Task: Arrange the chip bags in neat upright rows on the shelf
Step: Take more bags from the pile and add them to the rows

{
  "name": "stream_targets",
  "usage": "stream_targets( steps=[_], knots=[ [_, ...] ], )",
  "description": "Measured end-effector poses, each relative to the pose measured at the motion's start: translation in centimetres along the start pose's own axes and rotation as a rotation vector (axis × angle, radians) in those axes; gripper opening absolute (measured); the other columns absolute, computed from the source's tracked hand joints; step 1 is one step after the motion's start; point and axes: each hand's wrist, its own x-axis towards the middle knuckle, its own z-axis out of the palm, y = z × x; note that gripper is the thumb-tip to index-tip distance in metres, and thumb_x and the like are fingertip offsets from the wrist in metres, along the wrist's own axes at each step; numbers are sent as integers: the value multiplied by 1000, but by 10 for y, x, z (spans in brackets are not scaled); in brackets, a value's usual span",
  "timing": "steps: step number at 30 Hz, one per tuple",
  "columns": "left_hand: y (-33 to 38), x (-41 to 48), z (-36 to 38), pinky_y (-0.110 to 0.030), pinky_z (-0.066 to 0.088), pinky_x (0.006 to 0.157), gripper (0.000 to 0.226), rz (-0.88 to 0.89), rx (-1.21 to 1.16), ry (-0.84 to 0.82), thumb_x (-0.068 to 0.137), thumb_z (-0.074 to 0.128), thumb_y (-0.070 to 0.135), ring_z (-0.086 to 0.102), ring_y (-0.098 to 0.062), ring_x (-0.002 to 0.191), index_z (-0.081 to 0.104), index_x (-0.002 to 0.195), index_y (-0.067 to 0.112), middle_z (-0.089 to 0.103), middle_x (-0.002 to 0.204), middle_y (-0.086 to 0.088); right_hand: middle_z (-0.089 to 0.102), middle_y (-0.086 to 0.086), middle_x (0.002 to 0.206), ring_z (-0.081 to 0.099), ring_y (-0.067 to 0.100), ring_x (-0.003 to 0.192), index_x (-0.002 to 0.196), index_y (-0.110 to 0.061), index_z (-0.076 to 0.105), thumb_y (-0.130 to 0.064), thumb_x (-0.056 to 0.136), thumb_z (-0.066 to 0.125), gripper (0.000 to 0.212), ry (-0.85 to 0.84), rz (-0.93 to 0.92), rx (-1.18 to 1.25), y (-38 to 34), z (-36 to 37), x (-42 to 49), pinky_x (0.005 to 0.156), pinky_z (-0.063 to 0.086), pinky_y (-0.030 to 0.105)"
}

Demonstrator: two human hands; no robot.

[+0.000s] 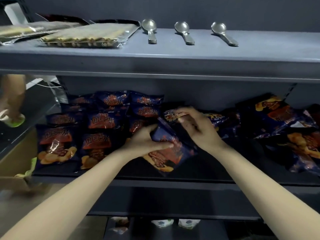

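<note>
both hands [174,134] gripping tilted chip bag [170,153], shelf [173,181]

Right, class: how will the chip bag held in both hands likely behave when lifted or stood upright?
The chip bag creases under the left hand, so probably light, soft and crushable. Its glossy film may slip. The loose bags at right lie slumped, so it may tip unless leaned on the standing rows.

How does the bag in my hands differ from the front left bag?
The held bag is tilted and gripped by the left hand and right hand; the front left bag stands upright, untouched. The held bag is outside the rows; the front left bag heads one. Both are dark blue.
</note>
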Motion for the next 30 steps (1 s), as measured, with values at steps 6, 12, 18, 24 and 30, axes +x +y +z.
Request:
stream_targets(
  steps=[6,12,18,24,30],
  knots=[
    [-9,-5,2,-12,50,61,34,-77,-440,536,63,77,43,68,0,78,65,91,28,72,83,19,52,-26,118,52,-10,112,117,-42,46,-50,83,60,38,-124,393,471,15,28,-7,84,45,11],
    [-25,-10,3,-6,46,62,22,-20,-340,689,76,75,25,65,6,78,62,93,29,71,81,19,57,1,126,55,6,116,133,-17,39,-14,78,75,66,-151,376,403,26,70,-11,97,46,22],
    [-38,-18,-3,0,24,96,81,-42,69,816,74,74,40,37,11,119,31,140,24,43,133,16,57,-16,118,54,4,115,132,-28,40,-25,78,75,65,-30,505,321,33,108,-21,87,41,9],
    [-66,-46,5,-42,11,114,79,109,905,659,87,50,46,5,-26,144,14,148,13,13,156,-11,41,-8,144,39,0,127,151,-25,7,-28,85,68,90,80,501,179,39,132,-31,100,33,9],
    [-89,-51,12,-50,16,112,58,96,1066,464,93,39,38,17,-32,141,31,143,9,23,153,-14,38,6,142,35,16,133,149,-19,18,-29,85,67,80,218,422,-10,47,144,-42,105,25,17]
  ],
)
